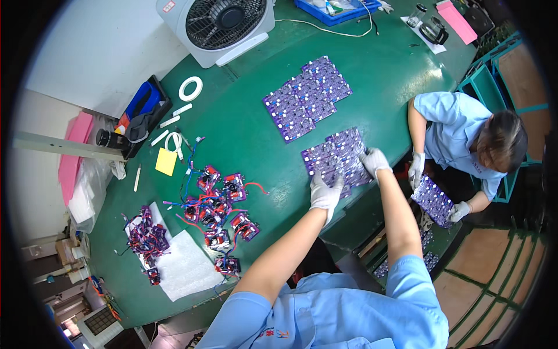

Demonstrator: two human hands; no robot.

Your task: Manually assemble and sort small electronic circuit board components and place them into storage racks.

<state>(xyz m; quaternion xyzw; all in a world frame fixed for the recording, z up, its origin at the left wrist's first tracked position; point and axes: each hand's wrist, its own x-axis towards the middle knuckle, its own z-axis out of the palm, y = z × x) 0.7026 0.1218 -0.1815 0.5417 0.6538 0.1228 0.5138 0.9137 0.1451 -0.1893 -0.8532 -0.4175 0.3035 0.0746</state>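
Observation:
Purple circuit board panels (332,156) lie overlapping on the green table in front of me. My left hand (325,196), in a white glove, grips their near left edge. At their right edge, my right hand (376,162), also gloved, holds on with its fingers partly hidden by the boards. Just beyond them rests another overlapping group of purple circuit board panels (307,98), which neither hand touches.
On the right, a co-worker in a blue shirt (459,113) holds a purple board panel (433,200). Wired circuit boards (215,212) cluster on the left beside white sheets (185,264). A fan (229,23), tape roll (190,89) and glass pot (433,31) stand farther off.

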